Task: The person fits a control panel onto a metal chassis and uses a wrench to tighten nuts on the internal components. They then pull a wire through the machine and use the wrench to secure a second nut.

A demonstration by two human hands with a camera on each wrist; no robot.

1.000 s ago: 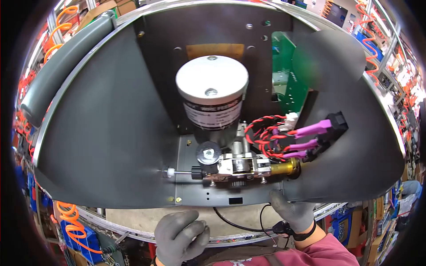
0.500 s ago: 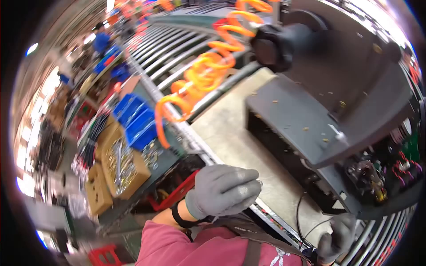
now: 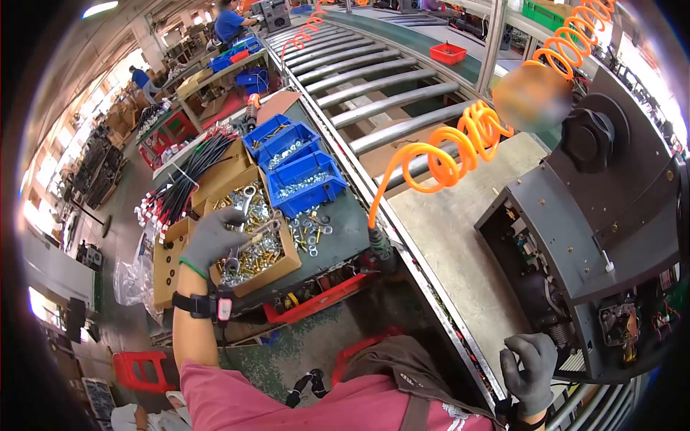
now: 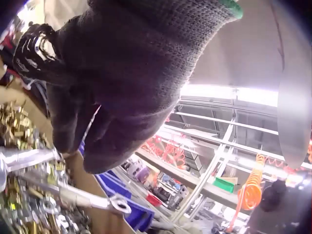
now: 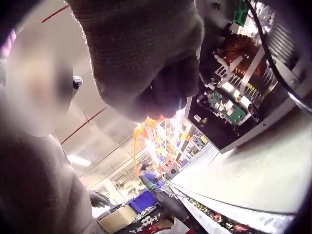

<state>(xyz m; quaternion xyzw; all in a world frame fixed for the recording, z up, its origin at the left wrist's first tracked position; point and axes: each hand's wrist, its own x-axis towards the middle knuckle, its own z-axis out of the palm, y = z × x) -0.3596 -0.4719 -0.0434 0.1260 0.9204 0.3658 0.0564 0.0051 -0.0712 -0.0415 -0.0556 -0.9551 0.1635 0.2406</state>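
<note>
In the head view my gloved left hand point(image 3: 210, 241) reaches over a cardboard box point(image 3: 277, 274) full of loose screws and bolts point(image 3: 251, 260). Metal wrenches point(image 4: 90, 196) lie on top of these; in the left wrist view the extended fingertips hang right at one wrench's end. My gloved right hand point(image 3: 533, 368) is held beside a dark grey machine housing point(image 3: 550, 208), its fingers loosely bent with nothing between them. In the right wrist view the housing's open side bares a green circuit board point(image 5: 226, 109) and a copper coil point(image 5: 243, 53).
Blue bins point(image 3: 305, 192) of small hardware stand behind the box, with bundled black cables point(image 3: 188, 179) to its left. An orange coiled hose point(image 3: 445, 169) hangs between the side bench and the pale worktop point(image 3: 460, 237). Conveyor rollers point(image 3: 395, 93) stretch away at the back.
My head view has swung left from the housing's inside to the side bench. The left hand has moved from near the worktop's edge out over the screw box; the right hand stays near the housing.
</note>
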